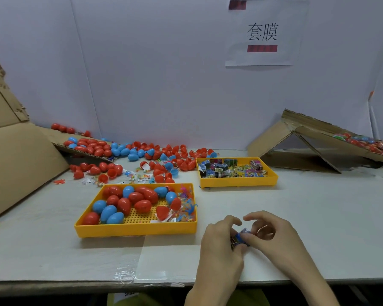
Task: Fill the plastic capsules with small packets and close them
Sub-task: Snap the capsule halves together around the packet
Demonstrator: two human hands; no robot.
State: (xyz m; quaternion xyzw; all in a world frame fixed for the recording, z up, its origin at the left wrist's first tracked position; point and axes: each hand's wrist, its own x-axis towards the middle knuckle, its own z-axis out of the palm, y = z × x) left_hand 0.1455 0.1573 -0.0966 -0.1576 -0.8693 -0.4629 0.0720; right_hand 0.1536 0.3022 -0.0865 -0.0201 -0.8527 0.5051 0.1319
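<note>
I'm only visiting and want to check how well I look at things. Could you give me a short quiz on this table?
1. True or false: the near tray holds capsules of one colour only.
2. What fills the far tray? A) small packets B) capsules C) paper signs
3. What do the left hand and right hand hold between them?

Key:
1. False: red and blue ones lie in it.
2. A: the packets are heaped in it.
3. A blue capsule, pinched by both hands.
</note>
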